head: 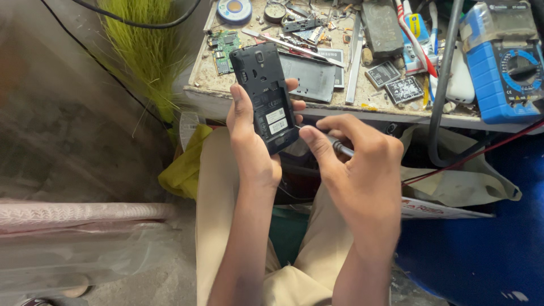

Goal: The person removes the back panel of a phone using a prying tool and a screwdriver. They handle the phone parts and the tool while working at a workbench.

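Observation:
My left hand [249, 141] grips a black phone [265, 93] with its back cover off, the open back facing me, held upright just in front of the workbench edge. White stickers show in its battery bay. My right hand [354, 164] pinches a thin screwdriver [339, 147] between thumb and fingers, its tip at the phone's lower right edge. Both hands hover over my lap, above tan trousers.
The cluttered workbench [283, 105] carries a grey back cover [309, 76], a green circuit board [224, 48], black batteries [396, 82], tweezers and small parts. A blue multimeter [504, 62] stands at the right with cables hanging. A green broom [144, 51] leans at the left.

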